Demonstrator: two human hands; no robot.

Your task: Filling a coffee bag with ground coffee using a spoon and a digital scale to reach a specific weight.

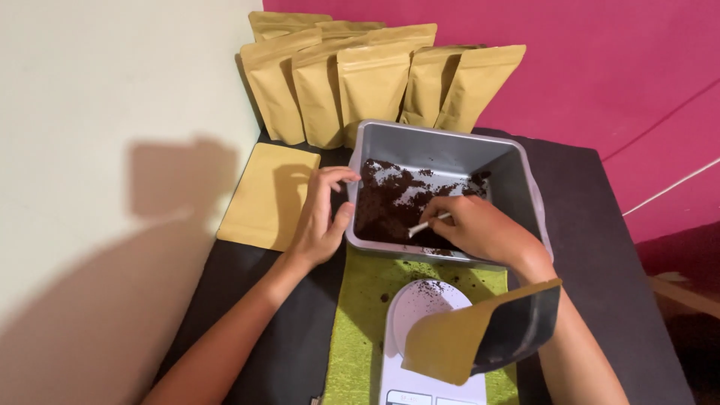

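Note:
A grey plastic tub (495, 154) holds a thin layer of dark brown granules (386, 202). My left hand (321, 217) grips the tub's left rim, thumb on the outside wall. My right hand (480, 229) reaches inside the tub, holding a small white spoon (427, 223) low over the granules. An open kraft-paper pouch (469, 337) stands on a white kitchen scale (420, 315) just in front of the tub, its mouth tilted toward me.
Several filled kraft pouches (371, 82) stand in rows behind the tub against the wall. A stack of flat pouches (266, 196) lies to the left. A green cloth (360, 322) lies under the scale on the dark table (600, 247), with scattered granules.

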